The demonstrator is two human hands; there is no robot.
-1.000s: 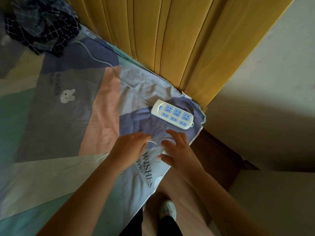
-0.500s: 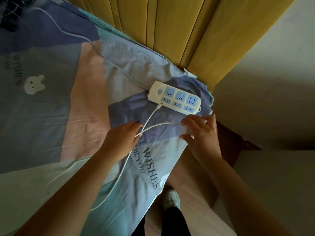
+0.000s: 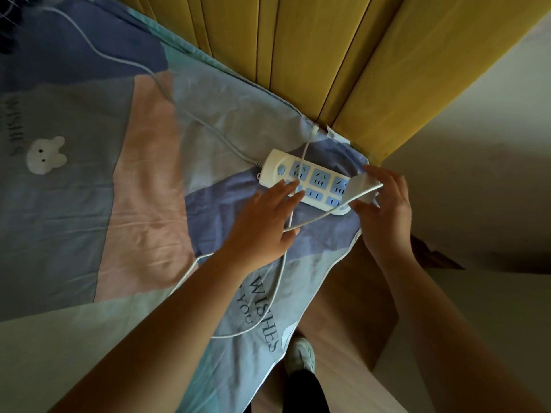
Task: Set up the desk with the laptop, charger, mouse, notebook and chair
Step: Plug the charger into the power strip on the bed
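Note:
A white power strip (image 3: 314, 181) with blue sockets lies on the bed sheet (image 3: 149, 180) near its corner. My right hand (image 3: 386, 210) holds a white charger block (image 3: 362, 189) over the strip's right end. The charger's white cable (image 3: 277, 281) runs from the block across the sheet, under my left hand, and loops toward the bed's edge. My left hand (image 3: 264, 225) rests with fingers stretched flat, fingertips touching the strip's left sockets.
A yellow padded headboard (image 3: 313, 55) stands behind the bed. The strip's own cord (image 3: 167, 93) trails off to the upper left. A wooden bed frame (image 3: 357, 287) and a pale wall (image 3: 477, 174) lie to the right. My shoe (image 3: 301, 356) is on the floor below.
My right hand has lifted the charger block up onto the strip's right end. My left hand slid forward from the cable to the strip's left sockets.

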